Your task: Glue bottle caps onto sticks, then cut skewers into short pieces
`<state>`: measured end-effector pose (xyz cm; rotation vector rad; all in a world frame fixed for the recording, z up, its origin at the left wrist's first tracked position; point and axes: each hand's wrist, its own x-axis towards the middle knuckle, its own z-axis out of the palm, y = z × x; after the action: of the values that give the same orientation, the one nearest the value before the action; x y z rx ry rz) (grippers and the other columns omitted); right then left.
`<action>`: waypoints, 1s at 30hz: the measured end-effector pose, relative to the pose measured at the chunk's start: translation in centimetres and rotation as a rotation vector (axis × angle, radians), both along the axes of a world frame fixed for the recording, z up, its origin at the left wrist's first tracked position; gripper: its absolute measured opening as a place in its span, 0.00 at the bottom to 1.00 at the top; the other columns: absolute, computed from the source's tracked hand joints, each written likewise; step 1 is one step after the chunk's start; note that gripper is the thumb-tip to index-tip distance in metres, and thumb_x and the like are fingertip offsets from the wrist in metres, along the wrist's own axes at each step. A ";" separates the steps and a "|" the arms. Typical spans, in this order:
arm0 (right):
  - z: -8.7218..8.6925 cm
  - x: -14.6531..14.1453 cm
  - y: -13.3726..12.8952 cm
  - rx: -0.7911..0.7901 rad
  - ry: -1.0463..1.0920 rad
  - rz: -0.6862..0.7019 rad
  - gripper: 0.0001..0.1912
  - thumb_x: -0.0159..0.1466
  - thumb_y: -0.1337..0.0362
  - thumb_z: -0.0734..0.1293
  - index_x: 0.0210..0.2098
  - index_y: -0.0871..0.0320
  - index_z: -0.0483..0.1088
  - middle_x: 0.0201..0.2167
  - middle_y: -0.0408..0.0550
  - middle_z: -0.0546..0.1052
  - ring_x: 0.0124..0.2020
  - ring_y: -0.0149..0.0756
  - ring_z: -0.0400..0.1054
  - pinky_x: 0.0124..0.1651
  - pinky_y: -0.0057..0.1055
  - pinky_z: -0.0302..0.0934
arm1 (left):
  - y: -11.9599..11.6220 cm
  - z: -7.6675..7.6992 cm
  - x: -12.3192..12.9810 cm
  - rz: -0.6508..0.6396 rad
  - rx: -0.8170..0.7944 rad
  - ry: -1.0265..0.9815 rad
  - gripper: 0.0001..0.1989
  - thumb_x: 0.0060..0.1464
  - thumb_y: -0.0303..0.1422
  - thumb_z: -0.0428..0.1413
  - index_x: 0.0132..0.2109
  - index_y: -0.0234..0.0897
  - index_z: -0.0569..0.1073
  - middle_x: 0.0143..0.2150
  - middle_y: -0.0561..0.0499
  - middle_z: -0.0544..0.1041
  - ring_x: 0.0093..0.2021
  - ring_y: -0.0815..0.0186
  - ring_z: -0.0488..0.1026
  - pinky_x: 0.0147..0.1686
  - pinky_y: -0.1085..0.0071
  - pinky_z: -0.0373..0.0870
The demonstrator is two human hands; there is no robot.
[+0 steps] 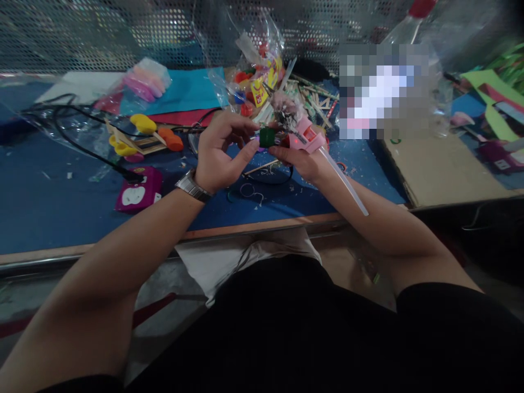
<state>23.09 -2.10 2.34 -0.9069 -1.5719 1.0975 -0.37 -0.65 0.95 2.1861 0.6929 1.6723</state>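
Observation:
In my right hand (301, 162) is a pink hot glue gun (305, 143), with a small red light glowing on its side. A translucent glue stick (346, 184) sticks out of its back end over my forearm. My left hand (223, 150), with a metal watch at the wrist, pinches a small dark green piece (267, 137) between thumb and fingers. The green piece sits just left of the glue gun's front. My fingers partly cover the nozzle, so I cannot tell whether it touches the piece.
A purple socket box (139, 188) with a black cable stands at the left. Behind it lies a stick frame (147, 143) with yellow and orange pieces. Sticks and bagged craft bits crowd the back. Cardboard (446, 166) lies at the right, beneath a clear bottle (405, 30).

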 end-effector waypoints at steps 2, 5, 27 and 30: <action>-0.2 -0.1 0.1 0.099 0.044 -0.031 0.27 0.56 0.49 0.87 0.49 0.53 0.80 0.42 0.49 0.84 0.60 0.51 0.76 0.62 0.49 0.74 | -0.1 0.4 -0.1 0.007 0.099 0.035 0.17 0.68 0.52 0.68 0.54 0.47 0.83 0.48 0.48 0.82 0.40 0.67 0.78 0.37 0.64 0.78; -0.3 -0.3 0.1 0.144 0.070 -0.033 0.27 0.57 0.49 0.87 0.48 0.54 0.80 0.43 0.49 0.85 0.58 0.49 0.77 0.63 0.48 0.73 | -0.1 0.7 -0.2 -0.027 0.210 0.088 0.16 0.68 0.48 0.69 0.54 0.44 0.84 0.47 0.49 0.81 0.38 0.71 0.74 0.36 0.66 0.76; 0.3 -0.4 -0.8 0.167 0.064 -0.048 0.22 0.58 0.50 0.87 0.42 0.54 0.81 0.46 0.52 0.86 0.54 0.51 0.80 0.66 0.50 0.76 | 0.4 0.8 -1.1 0.201 0.493 0.235 0.18 0.68 0.38 0.68 0.63 0.53 0.84 0.47 0.49 0.86 0.44 0.62 0.81 0.39 0.62 0.81; 0.5 -0.4 -0.8 0.205 0.011 -0.088 0.24 0.56 0.47 0.87 0.41 0.53 0.81 0.43 0.51 0.86 0.50 0.51 0.79 0.64 0.52 0.77 | 0.6 0.6 -1.2 0.187 0.484 0.251 0.19 0.68 0.38 0.68 0.63 0.52 0.84 0.48 0.49 0.86 0.45 0.62 0.81 0.40 0.61 0.81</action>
<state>22.74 -2.93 2.84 -0.8214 -1.5874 0.8614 -1.53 -0.01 1.58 2.7810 0.6176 1.8257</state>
